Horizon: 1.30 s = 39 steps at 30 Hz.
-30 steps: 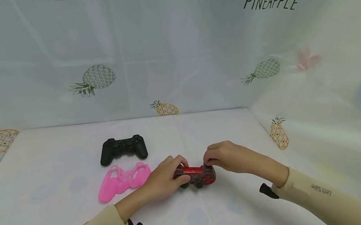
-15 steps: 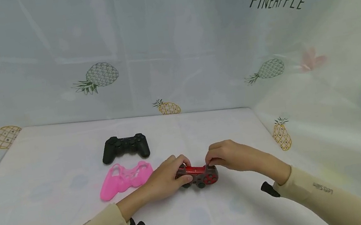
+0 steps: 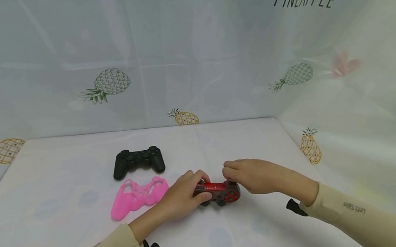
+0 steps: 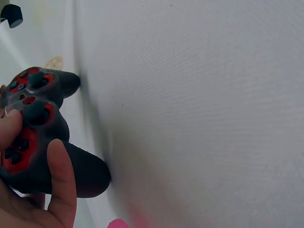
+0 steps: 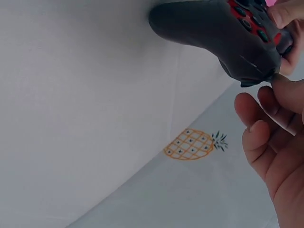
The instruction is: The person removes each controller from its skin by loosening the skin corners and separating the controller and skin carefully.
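A red game controller (image 3: 214,186) sits inside a dark grey silicone cover (image 4: 88,175), tilted with its handles down on the white cloth. My left hand (image 3: 183,196) grips its left end, thumb on the button face and fingers over the far edge. At the opposite end, my right hand (image 3: 253,176) pinches the cover's edge by the shoulder buttons between thumb and fingertips. The right wrist view shows that thumb (image 5: 287,92) against the cover's corner; what lies under the fingertips is partly hidden.
A black game controller (image 3: 138,161) lies at the back left. In front of it is a pink silicone cover (image 3: 138,197), partly behind my left hand. A pineapple-print sheet (image 3: 188,56) rises behind and to the right of the tabletop.
My right hand has turned slightly and shifted a little left at the controller's corner. The cover's edge, raised there earlier, now sits lower. My left hand keeps its grip.
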{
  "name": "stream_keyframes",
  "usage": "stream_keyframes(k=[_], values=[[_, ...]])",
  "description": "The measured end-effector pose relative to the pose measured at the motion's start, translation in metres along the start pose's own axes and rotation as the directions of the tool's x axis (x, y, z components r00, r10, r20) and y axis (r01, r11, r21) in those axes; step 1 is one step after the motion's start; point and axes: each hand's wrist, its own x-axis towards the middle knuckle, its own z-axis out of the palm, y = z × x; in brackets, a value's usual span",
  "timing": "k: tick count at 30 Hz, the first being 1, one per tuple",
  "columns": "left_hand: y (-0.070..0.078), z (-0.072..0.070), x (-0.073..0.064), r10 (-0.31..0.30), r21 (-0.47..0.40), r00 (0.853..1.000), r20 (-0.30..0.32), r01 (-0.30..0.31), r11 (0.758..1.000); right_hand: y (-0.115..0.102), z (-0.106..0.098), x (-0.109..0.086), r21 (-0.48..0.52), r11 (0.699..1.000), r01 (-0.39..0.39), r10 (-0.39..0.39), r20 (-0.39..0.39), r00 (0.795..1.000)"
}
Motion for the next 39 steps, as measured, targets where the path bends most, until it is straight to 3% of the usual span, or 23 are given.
stream_keyframes(k=[10, 17, 25, 31, 33, 35, 36, 39], values=[[-0.001, 0.001, 0.001, -0.004, 0.015, 1.000, -0.014, 0.005, 1.000, -0.006, -0.006, -0.015, 0.065, 0.996, -0.063, 0.061, 0.031, 0.998], [0.002, 0.002, 0.006, -0.024, -0.045, 1.000, -0.011, 0.023, 0.999, -0.004, 0.001, -0.031, 0.141, 0.985, -0.098, 0.099, -0.002, 0.995], [-0.001, 0.001, 0.007, -0.020, -0.057, 1.000, -0.016, 0.019, 0.998, -0.001, 0.029, -0.052, 0.256, 0.964, -0.077, 0.118, -0.148, 0.982], [0.000, 0.000, 0.007, -0.037, -0.047, 0.999, -0.020, 0.036, 0.998, -0.003, 0.048, -0.053, 0.282, 0.958, -0.057, 0.143, -0.292, 0.946], [0.000, 0.001, 0.006, -0.040, -0.046, 0.999, -0.024, 0.039, 0.998, -0.004, 0.052, -0.051, 0.362, 0.927, -0.094, 0.208, -0.288, 0.935], [0.001, 0.001, 0.005, -0.037, -0.045, 0.999, -0.023, 0.036, 0.998, -0.006, 0.053, -0.050, 0.492, 0.855, -0.163, 0.311, -0.235, 0.921], [0.001, 0.001, 0.005, -0.034, -0.044, 0.999, -0.023, 0.033, 0.998, -0.007, 0.052, -0.050, 0.558, 0.805, -0.200, 0.362, -0.196, 0.911], [0.003, 0.001, 0.003, -0.030, -0.043, 0.999, -0.032, 0.029, 0.999, -0.008, 0.048, -0.049, 0.726, 0.606, -0.324, 0.489, -0.019, 0.872]])
